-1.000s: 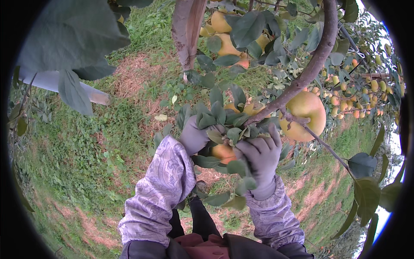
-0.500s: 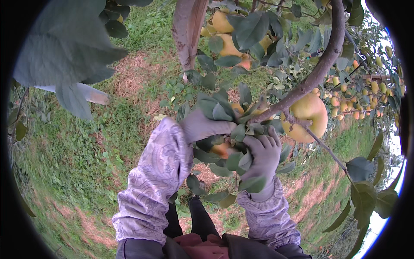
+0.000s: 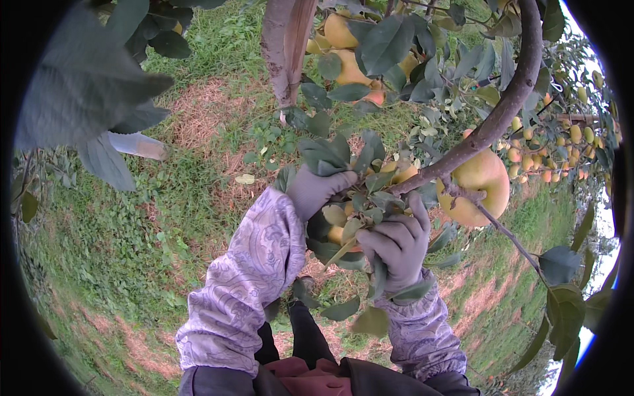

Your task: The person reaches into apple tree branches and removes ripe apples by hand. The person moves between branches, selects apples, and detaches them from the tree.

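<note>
1. We note the left hand (image 3: 316, 192), gloved in grey, at the near-left edge of the leaf cluster (image 3: 364, 200). Its thumb extends across the leaves; the other fingers are hidden, so we cannot tell whether it grips.
2. We note the right hand (image 3: 396, 247), also gloved, at the opposite edge. Its fingers are more curled than half a second ago, with the tips against the leaves; we cannot tell what they pinch.
3. We locate the partly covered fruit (image 3: 335, 235) between the hands, within the foliage. Less of it shows than before, as a pale leaf (image 3: 341, 253) now crosses it. In our judgement, the leaves, rather than the fruit, are being handled.
4. We observe that the bough (image 3: 492, 132) and the large yellow fruit (image 3: 492, 175) beside it have shifted rightward in view, while the trunk (image 3: 282, 59) has barely moved. We judge that handling flexes the bough.
5. We identify the ground below as grass (image 3: 165, 231) with patches of dry straw (image 3: 208, 113).
6. Farther out, we find a pale pole (image 3: 139, 146) at left and a fruit-laden row (image 3: 531, 158) at right, outdoors.
</note>
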Available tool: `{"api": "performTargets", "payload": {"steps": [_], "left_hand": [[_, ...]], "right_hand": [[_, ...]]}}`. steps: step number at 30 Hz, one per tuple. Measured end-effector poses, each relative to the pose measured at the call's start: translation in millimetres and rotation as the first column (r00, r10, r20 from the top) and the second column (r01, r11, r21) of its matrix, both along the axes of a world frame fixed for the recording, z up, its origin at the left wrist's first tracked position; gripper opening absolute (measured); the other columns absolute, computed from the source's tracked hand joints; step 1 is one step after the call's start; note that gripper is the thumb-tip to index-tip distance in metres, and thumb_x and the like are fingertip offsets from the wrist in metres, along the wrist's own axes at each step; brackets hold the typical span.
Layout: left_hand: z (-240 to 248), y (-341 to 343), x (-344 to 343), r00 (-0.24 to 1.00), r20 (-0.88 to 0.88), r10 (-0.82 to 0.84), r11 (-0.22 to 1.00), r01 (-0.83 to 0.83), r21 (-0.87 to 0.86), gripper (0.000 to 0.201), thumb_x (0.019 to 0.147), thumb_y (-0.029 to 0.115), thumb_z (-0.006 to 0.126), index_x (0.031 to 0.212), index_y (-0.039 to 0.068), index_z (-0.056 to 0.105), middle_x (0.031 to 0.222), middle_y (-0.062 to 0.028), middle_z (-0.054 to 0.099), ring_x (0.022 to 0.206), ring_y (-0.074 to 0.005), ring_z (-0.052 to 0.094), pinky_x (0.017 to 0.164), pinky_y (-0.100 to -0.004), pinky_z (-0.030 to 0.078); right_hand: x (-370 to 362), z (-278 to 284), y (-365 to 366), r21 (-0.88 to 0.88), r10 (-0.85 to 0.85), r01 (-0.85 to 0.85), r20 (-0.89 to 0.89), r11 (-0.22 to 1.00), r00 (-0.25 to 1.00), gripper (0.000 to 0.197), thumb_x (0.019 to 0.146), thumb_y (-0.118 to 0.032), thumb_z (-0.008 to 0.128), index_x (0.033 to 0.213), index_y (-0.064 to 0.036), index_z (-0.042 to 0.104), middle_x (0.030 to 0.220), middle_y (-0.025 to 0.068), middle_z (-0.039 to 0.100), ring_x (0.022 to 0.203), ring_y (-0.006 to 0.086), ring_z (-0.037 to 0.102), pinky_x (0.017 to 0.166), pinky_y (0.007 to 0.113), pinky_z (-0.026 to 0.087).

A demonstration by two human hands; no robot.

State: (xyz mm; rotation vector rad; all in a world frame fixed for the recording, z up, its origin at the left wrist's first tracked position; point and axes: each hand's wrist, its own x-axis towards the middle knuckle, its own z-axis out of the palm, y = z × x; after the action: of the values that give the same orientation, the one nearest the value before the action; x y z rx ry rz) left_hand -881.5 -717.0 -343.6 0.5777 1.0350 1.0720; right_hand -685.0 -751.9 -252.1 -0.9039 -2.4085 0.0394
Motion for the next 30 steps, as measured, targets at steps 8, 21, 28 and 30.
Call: {"api": "performTargets", "payload": {"steps": [8, 21, 28, 30], "left_hand": [[11.3, -16.7, -25.3, 0.968, 0.156, -0.196, 0.979, 0.184, 0.083, 0.039, 0.095, 0.003, 0.068, 0.132, -0.002, 0.058, 0.123, -0.0108, 0.067, 0.114, -0.0170, 0.064, 0.100, -0.0338, 0.051], [25.2, -18.4, -14.0, 0.876, 0.441, -0.196, 0.978, 0.145, 0.148, 0.031, 0.098, 0.010, 0.067, 0.127, -0.001, 0.062, 0.114, -0.0062, 0.069, 0.104, -0.0128, 0.065, 0.090, -0.0322, 0.053], [33.7, -8.7, -7.0, 0.943, 0.133, -0.306, 0.942, 0.279, 0.188, 0.019, 0.093, 0.010, 0.073, 0.109, 0.000, 0.069, 0.096, 0.0011, 0.069, 0.086, -0.0062, 0.060, 0.079, -0.0261, 0.049], [33.8, -10.0, -6.3, 0.964, 0.032, -0.265, 0.954, 0.257, 0.157, 0.021, 0.094, 0.009, 0.071, 0.113, 0.000, 0.069, 0.093, 0.0013, 0.070, 0.086, -0.0070, 0.061, 0.080, -0.0261, 0.050]], "right_hand": [[-16.1, 8.9, -3.2, -0.154, -0.272, 0.271, 0.015, 0.950, 0.962, 0.032, 0.077, -0.030, 0.080, 0.095, -0.0118, 0.061, 0.085, 0.0033, 0.061, 0.087, 0.0297, 0.062, 0.105, 0.058, 0.043], [-12.9, -10.5, -3.3, 0.088, -0.175, 0.181, -0.078, 0.980, 0.982, 0.025, 0.069, -0.018, 0.075, 0.093, -0.0234, 0.069, 0.102, -0.0060, 0.066, 0.094, 0.0208, 0.062, 0.095, 0.047, 0.050], [-5.6, 1.6, -2.1, 0.075, 0.002, 0.002, -0.056, 0.997, 0.998, 0.029, 0.067, -0.017, 0.078, 0.093, -0.0253, 0.070, 0.100, -0.0082, 0.066, 0.098, 0.0185, 0.063, 0.094, 0.044, 0.051], [-3.2, 1.1, -2.5, 0.085, 0.047, -0.042, -0.054, 0.995, 0.997, 0.029, 0.066, -0.017, 0.080, 0.092, -0.0256, 0.071, 0.099, -0.0084, 0.066, 0.099, 0.0172, 0.063, 0.096, 0.044, 0.051]]}}
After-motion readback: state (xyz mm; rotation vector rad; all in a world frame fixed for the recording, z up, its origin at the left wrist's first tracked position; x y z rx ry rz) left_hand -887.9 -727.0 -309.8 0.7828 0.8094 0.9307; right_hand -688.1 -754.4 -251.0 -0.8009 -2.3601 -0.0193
